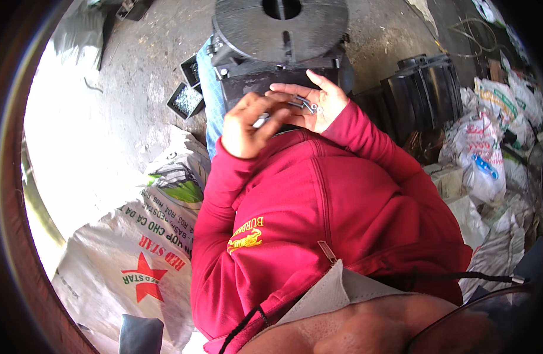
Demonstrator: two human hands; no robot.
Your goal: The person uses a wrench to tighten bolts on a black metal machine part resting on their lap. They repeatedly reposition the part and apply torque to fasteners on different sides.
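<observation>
My right hand is turned palm up with its fingers stretched out and the thumb apart. Several small metal bolts and a washer or nut rest in its palm. Just to the left, my left hand is closed, its fingertips reaching over the right hand's fingers. A small silvery piece shows at its fingers, too unclear to name. Beyond both hands, a black part with a round disc top and a center hole stands close against my legs, with bolt heads at its rim.
Two black bins of small metal hardware sit on the concrete floor to the left. A white woven sack lies nearer on that side. Black ribbed parts stand at right, beside white plastic bags.
</observation>
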